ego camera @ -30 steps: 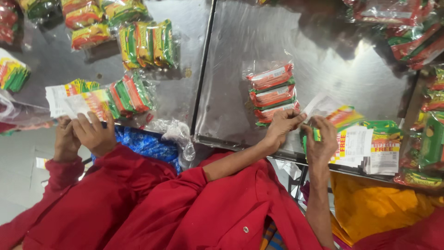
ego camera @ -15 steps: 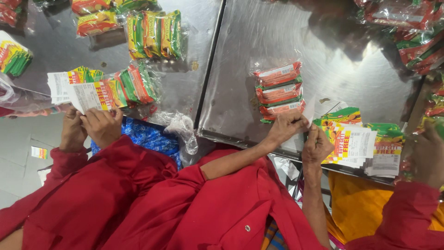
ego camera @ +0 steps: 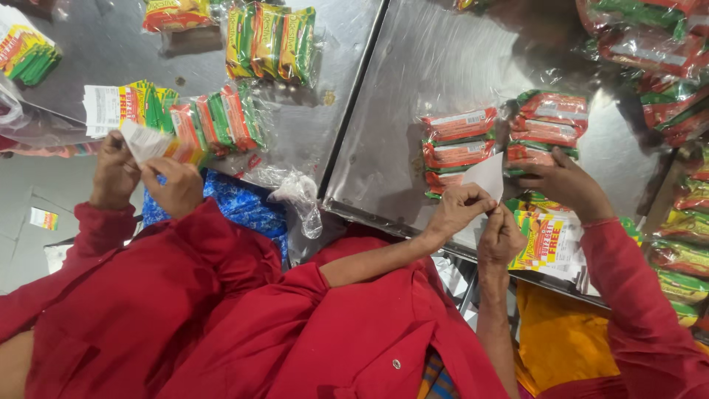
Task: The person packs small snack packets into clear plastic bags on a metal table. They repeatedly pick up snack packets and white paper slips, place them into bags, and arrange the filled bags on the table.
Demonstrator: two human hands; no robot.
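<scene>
My left hand (ego camera: 459,208) and my right hand (ego camera: 502,236) meet at the near edge of the steel table (ego camera: 443,52). Together they pinch a white paper slip (ego camera: 487,176) that stands up between them. Just beyond it lies a clear bag of red and green packets (ego camera: 458,140). A stack of yellow and green printed leaflets (ego camera: 550,240) lies right of my right hand.
A co-worker's hand in a red sleeve (ego camera: 565,183) rests on a second bag of packets (ego camera: 550,125) at the right. At the left, another person's two hands (ego camera: 144,177) hold a white slip beside bundled packets (ego camera: 214,122). More bundles lie along the far and right edges.
My hands left the bag and the leaflet stack and now hold a white slip raised between them. A co-worker's hand has come in from the right with a second bag.
</scene>
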